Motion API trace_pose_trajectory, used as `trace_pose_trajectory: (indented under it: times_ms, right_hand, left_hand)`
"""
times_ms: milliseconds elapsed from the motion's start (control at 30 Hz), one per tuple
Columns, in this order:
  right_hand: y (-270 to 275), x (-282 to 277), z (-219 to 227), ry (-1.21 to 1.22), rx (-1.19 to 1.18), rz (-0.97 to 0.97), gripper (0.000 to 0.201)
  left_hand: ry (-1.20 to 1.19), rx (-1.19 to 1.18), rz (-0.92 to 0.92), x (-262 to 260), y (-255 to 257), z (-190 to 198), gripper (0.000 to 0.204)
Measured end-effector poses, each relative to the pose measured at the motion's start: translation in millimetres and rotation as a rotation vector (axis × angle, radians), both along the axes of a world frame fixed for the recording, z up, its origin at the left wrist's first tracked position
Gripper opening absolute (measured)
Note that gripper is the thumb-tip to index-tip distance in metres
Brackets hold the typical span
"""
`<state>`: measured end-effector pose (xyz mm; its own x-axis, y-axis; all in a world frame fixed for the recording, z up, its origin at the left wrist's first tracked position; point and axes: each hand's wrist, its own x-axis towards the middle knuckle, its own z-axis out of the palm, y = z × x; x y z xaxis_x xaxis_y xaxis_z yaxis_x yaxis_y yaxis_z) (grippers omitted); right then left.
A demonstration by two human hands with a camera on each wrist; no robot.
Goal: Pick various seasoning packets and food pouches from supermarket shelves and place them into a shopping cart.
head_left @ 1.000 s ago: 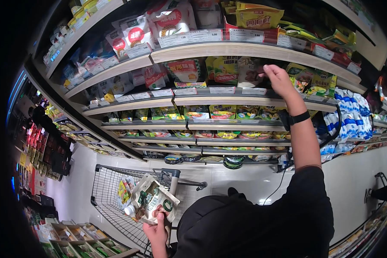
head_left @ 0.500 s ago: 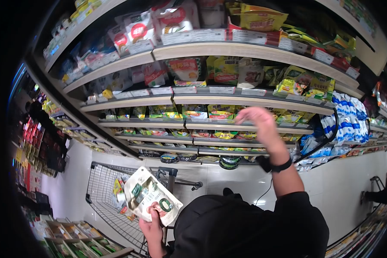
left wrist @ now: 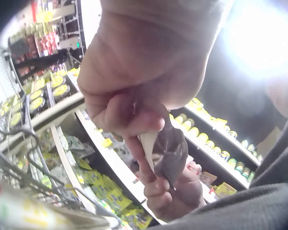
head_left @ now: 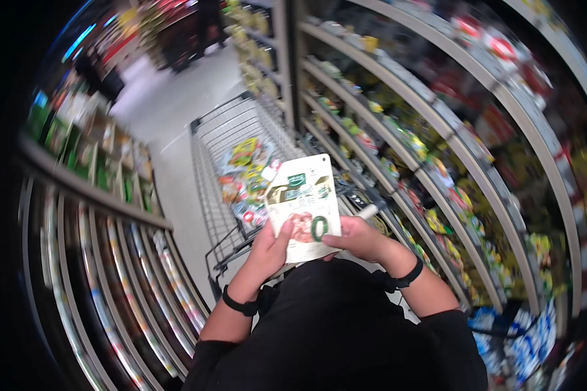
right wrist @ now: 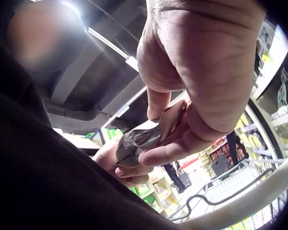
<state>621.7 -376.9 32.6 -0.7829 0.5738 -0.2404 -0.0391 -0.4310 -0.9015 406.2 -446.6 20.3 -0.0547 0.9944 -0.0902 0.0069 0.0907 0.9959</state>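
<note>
A cream-coloured seasoning pouch (head_left: 304,195) with a green label and printed mushrooms is held upright in front of the body, over the cart's near end. My left hand (head_left: 267,249) grips its lower left edge, thumb on the front. On the other side my right hand (head_left: 365,241) pinches the lower right edge, its thumb also across the front. From below, both wrist views show the creased base of the pouch (left wrist: 171,151) between the two hands, with fingers curled behind it (right wrist: 169,152).
A wire shopping cart (head_left: 205,189) stands ahead, with several colourful packets (head_left: 244,156) inside. Tall shelves (head_left: 430,104) of packaged goods run along the right. Lower racks (head_left: 111,260) line the left side. Pale floor (head_left: 156,98) leads forward between them, with a dark figure (head_left: 209,26) far off.
My right hand has come down from the shelf and taken hold of the pouch beside the left hand. The view has turned left, so the shelves now stand at right and the cart ahead.
</note>
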Motion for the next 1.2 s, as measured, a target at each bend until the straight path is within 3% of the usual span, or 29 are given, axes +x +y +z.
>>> trace_pose_trajectory:
  times_ms: [67,167,267,333,400,533,667,767,867,967,1033,1100,1200]
  right_hand:
    - [13.8,-23.8,2.5,-0.108,-0.006,0.005,0.027]
    - [46.0,-60.9,-17.3,-0.163,-0.132,0.02,0.02]
    - [70.5,-95.4,-34.4,-0.268,-0.084,0.017,0.017]
    - [87.8,-117.5,-43.5,-0.33,-0.071,0.029,0.016]
    - [109.7,-138.2,-54.0,-0.443,-0.002,0.048,0.016]
    - [160.4,-172.5,-85.2,-0.762,0.127,0.01,0.011]
    - [199.0,-199.8,-111.8,-0.891,0.128,-0.025,0.011]
    - [211.5,-221.5,-124.0,-0.693,0.012,-0.228,0.018]
    - [224.4,-224.9,-153.1,-0.717,0.003,-0.275,0.025]
    - [199.2,-222.4,-131.1,-0.668,-0.03,-0.255,0.028]
    - [191.1,-206.0,-112.6,-0.547,-0.052,-0.253,0.03]
    - [175.9,-178.5,-86.9,-0.438,-0.025,-0.305,0.032]
    - [148.0,-116.0,-53.0,-0.314,0.077,-0.4,0.025]
  left_hand:
    - [0.123,0.058,-0.1,-27.5,-8.2,2.5,0.035]
    - [0.156,-0.185,-0.182,-87.1,-34.8,-1.1,0.035]
    - [0.099,-0.086,-0.022,-119.9,-61.3,-37.0,0.036]
    - [0.251,-0.098,0.013,-136.6,-72.7,-32.9,0.039]
    - [0.357,-0.284,0.018,-146.3,-79.2,-14.9,0.043]
    - [0.381,-0.285,-0.02,-167.5,-93.4,-33.4,0.046]
    - [0.431,-0.196,-0.106,-179.9,-111.2,-62.8,0.051]
    - [0.444,-0.115,-0.136,-185.7,-115.4,-73.8,0.05]
    - [0.436,-0.117,-0.184,-189.6,-113.1,-60.6,0.049]
    - [0.481,-0.173,-0.289,-191.1,-105.3,-31.3,0.047]
    - [0.44,-0.147,-0.334,-188.9,-103.8,-31.8,0.047]
    - [0.453,-0.266,-0.416,-186.8,-95.8,-14.0,0.049]
    - [0.653,-0.262,-0.56,-177.7,-84.7,3.4,0.055]
